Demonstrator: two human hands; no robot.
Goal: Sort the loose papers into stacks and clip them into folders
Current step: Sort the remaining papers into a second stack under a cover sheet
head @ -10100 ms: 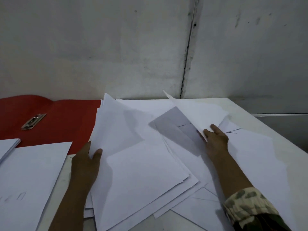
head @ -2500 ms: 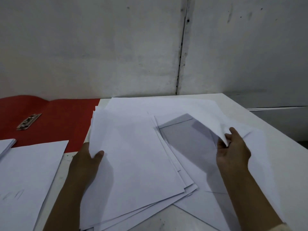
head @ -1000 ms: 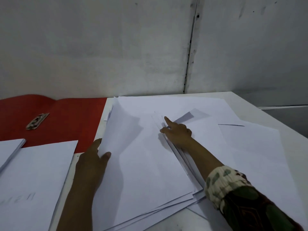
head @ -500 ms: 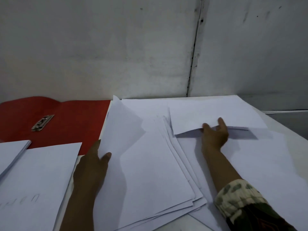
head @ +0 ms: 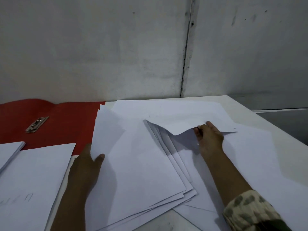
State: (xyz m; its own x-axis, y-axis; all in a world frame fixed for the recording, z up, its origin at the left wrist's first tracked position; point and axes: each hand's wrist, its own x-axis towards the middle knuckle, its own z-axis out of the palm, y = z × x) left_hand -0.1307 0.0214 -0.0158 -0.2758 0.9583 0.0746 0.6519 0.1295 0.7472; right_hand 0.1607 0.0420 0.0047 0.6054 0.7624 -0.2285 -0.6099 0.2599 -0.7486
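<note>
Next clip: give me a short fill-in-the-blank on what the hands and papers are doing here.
1. The right hand lifts the near edge of a white ___.
2. The left hand grips the gathered stack at its ___ edge.
3. The open folder is ___.
4. A metal ___ lies on the folder.

Missing: sheet; left; red; clip

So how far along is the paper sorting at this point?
Early to midway. Done: two white stacks lie at the left, one overlapping the open red folder. In hand: the left hand grips a gathered stack while the right hand lifts the near edge of a loose sheet. Left: more loose sheets lie at the right, and nothing sits under the folder's metal clip.
</note>
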